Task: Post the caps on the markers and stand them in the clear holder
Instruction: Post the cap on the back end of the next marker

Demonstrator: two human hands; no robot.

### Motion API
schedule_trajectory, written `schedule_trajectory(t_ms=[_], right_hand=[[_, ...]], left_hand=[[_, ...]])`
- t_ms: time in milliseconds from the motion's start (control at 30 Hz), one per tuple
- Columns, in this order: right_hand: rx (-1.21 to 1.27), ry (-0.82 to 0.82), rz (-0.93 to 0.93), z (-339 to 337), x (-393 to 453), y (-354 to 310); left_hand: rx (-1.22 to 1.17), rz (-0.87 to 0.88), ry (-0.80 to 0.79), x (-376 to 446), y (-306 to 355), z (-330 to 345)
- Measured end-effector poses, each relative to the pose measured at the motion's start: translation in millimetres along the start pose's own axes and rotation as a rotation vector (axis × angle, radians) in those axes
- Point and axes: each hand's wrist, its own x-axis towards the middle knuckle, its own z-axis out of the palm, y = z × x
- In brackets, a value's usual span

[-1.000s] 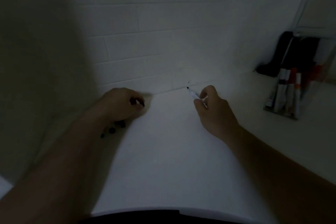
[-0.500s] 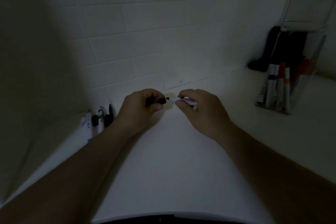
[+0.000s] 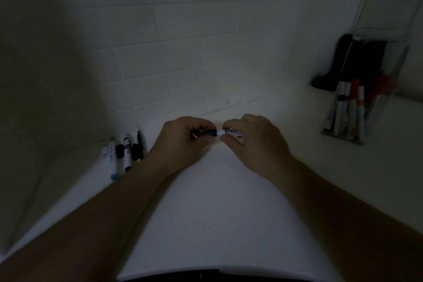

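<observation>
The white table lies under both hands. Well right of the right hand, the clear holder stands with capped markers inside. That hand pinches a white marker; the left hand pinches its black cap against the marker's end. Loose markers lie just left of the left wrist.

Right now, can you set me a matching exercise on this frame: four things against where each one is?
Things:
1. black cap
2. white marker
3. clear holder
4. loose markers

Places:
A. lying on the table by the left forearm
B. pinched in the right hand
C. standing at the far right with markers inside
D. gripped in the left hand

Pairs: 1-D, 2-B, 3-C, 4-A
</observation>
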Motion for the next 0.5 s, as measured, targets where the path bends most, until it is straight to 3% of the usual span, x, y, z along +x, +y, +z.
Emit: schedule_trajectory(t_ms=[200,500], right_hand=[[-0.101,-0.030,-0.047,-4,0,-3],[0.031,-0.086,-0.049,6,0,12]], left_hand=[[0.192,0.069,-0.104,1,-2,7],[0.194,0.123,-0.159,-3,0,10]])
